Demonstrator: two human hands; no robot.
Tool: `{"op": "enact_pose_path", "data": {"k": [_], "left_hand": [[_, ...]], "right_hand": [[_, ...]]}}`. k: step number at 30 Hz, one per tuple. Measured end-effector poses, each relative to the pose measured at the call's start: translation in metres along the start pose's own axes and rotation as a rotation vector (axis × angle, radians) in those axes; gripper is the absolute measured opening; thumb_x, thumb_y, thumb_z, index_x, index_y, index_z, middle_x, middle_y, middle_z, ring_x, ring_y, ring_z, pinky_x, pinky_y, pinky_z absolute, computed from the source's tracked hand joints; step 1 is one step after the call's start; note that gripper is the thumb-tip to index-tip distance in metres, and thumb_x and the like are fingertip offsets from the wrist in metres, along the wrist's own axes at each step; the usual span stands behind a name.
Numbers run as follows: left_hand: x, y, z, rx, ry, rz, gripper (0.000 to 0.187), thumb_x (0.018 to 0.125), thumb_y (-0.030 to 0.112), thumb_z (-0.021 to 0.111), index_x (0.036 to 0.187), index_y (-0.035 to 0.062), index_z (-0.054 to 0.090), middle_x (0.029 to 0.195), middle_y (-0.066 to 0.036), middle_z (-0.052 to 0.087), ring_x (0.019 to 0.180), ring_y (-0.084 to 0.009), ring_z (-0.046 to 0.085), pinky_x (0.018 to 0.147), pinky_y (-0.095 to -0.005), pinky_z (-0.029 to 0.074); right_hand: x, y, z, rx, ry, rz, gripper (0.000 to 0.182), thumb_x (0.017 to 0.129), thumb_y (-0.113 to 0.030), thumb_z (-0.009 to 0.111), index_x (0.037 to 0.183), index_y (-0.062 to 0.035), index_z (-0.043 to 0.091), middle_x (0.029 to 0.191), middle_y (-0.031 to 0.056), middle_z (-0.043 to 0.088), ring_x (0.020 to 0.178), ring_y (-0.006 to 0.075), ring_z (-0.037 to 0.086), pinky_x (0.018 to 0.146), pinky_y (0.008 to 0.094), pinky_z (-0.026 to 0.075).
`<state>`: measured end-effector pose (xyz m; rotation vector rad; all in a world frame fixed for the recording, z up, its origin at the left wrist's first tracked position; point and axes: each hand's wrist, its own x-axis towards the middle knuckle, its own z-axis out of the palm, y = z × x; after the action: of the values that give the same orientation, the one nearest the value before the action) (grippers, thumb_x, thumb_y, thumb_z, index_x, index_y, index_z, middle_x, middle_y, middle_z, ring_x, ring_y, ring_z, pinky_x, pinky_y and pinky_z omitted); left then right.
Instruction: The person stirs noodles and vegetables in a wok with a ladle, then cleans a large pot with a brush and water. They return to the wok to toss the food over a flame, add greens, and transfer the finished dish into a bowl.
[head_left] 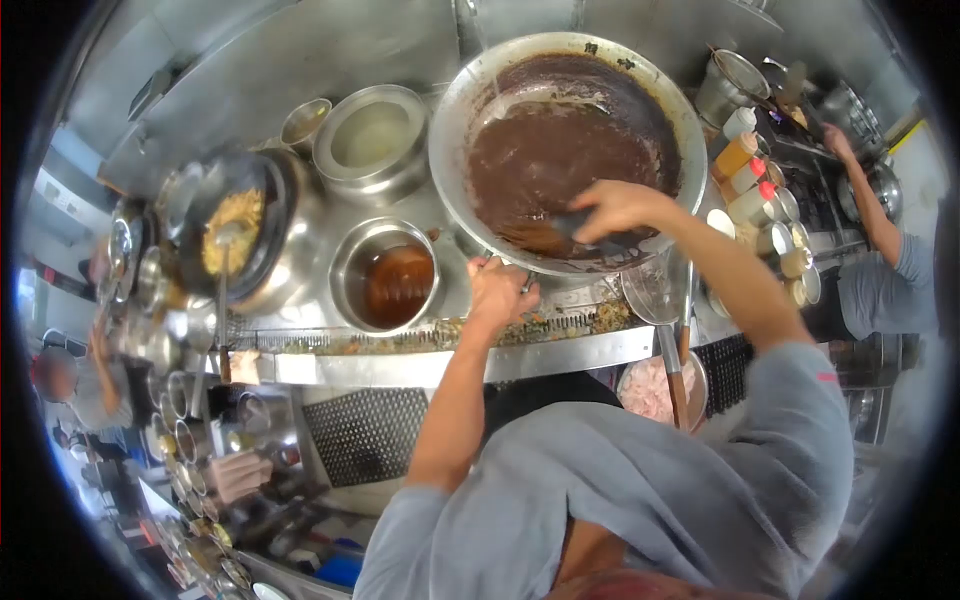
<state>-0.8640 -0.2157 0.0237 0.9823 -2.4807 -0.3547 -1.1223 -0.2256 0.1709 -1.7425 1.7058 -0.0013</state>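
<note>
A large wok (450,150) tilts toward me, with murky brown liquid (535,165) inside it. My left hand (503,292) is closed at the wok's near edge, gripping it at the rim or a handle; the fingers partly hide which. Inside the wok, my right hand (622,208) is closed around a dark scrubber-like tool (572,224), pressed low near the front wall. A brown, bristly-looking patch lies by the tool's tip, blurred. From above, a thin stream of water (490,65) runs into the wok.
Left of the wok stand a steel pot of brown liquid (342,275), a pot of pale liquid (324,140) and another wok with food (228,225). A strainer (650,292) and bowl of pale pieces (648,388) are nearer. Bottles (735,170) and a co-worker's arm (868,195) are right.
</note>
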Motion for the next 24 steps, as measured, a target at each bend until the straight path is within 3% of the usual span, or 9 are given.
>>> {"op": "enact_pose_path", "data": {"k": [4,7,9,11,13,17,19,22,24], "left_hand": [[0.002,0.001,0.000,0.003,0.032,0.017,0.027,0.074,0.033,0.072,0.063,0.0091,0.069,0.065,-0.003,0.064,0.082,-0.0210,0.057,0.092,-0.0454,0.032],[-0.002,0.001,0.001,-0.015,0.034,0.002,0.028,0.075,0.034,0.071,0.062,0.0088,0.069,0.064,-0.003,0.064,0.083,-0.0210,0.057,0.092,-0.0454,0.031],[-0.001,0.001,0.000,-0.012,0.035,-0.013,0.028,0.075,0.034,0.072,0.063,0.0089,0.069,0.064,-0.003,0.064,0.083,-0.0210,0.057,0.093,-0.0455,0.031],[-0.001,0.003,-0.001,-0.012,0.005,-0.029,0.029,0.074,0.035,0.072,0.063,0.0091,0.069,0.064,-0.002,0.064,0.084,-0.0207,0.057,0.093,-0.0457,0.031],[0.000,0.004,-0.001,-0.003,0.011,-0.021,0.029,0.074,0.035,0.071,0.062,0.0092,0.069,0.064,-0.002,0.064,0.084,-0.0205,0.057,0.093,-0.0459,0.031],[-0.001,0.001,0.001,0.011,0.001,-0.011,0.029,0.075,0.035,0.071,0.062,0.0091,0.069,0.064,-0.002,0.064,0.085,-0.0204,0.056,0.093,-0.0460,0.031],[-0.001,0.001,0.001,0.021,-0.010,-0.013,0.029,0.075,0.035,0.071,0.062,0.0090,0.068,0.064,-0.003,0.064,0.084,-0.0206,0.056,0.092,-0.0459,0.031],[-0.002,0.000,-0.001,0.023,0.000,-0.004,0.029,0.075,0.034,0.071,0.061,0.0086,0.068,0.064,-0.003,0.064,0.083,-0.0210,0.057,0.092,-0.0459,0.031],[0.000,0.004,0.001,0.002,0.027,0.006,0.028,0.075,0.033,0.071,0.061,0.0083,0.068,0.064,-0.003,0.064,0.083,-0.0211,0.057,0.092,-0.0458,0.031]], "right_hand": [[0.059,-0.022,0.021,0.075,0.154,-0.047,0.079,0.058,-0.037,0.075,0.127,-0.0005,0.062,0.119,0.0230,0.066,0.107,0.0312,0.065,0.092,0.0368,0.050],[0.019,-0.013,-0.003,0.104,-0.083,-0.065,0.078,0.060,-0.036,0.076,0.128,-0.0013,0.062,0.118,0.0211,0.067,0.107,0.0304,0.064,0.092,0.0362,0.049],[0.026,0.012,-0.016,0.116,-0.150,-0.053,0.070,0.061,-0.035,0.078,0.122,-0.0032,0.067,0.112,0.0186,0.069,0.098,0.0279,0.066,0.087,0.0348,0.050],[0.030,-0.016,-0.029,0.271,-0.176,0.062,0.069,0.061,-0.036,0.077,0.119,-0.0002,0.068,0.109,0.0182,0.070,0.094,0.0287,0.066,0.084,0.0350,0.051],[0.056,-0.027,-0.005,0.225,0.067,-0.032,0.075,0.061,-0.039,0.076,0.123,0.0010,0.064,0.108,0.0194,0.069,0.097,0.0286,0.065,0.087,0.0349,0.049],[0.034,-0.017,-0.018,0.086,-0.108,-0.030,0.071,0.065,-0.034,0.077,0.126,-0.0010,0.063,0.112,0.0195,0.068,0.101,0.0270,0.064,0.089,0.0334,0.048],[0.030,0.000,-0.033,0.015,-0.181,-0.104,0.067,0.065,-0.031,0.078,0.123,-0.0004,0.065,0.107,0.0188,0.071,0.093,0.0260,0.068,0.083,0.0337,0.052],[0.047,-0.012,-0.046,0.152,-0.201,0.016,0.063,0.066,-0.029,0.078,0.120,0.0020,0.066,0.102,0.0178,0.071,0.084,0.0239,0.069,0.070,0.0352,0.055],[0.058,-0.022,-0.035,0.187,-0.088,-0.001,0.062,0.065,-0.029,0.079,0.119,0.0009,0.067,0.100,0.0155,0.072,0.084,0.0244,0.069,0.071,0.0341,0.055]]}}
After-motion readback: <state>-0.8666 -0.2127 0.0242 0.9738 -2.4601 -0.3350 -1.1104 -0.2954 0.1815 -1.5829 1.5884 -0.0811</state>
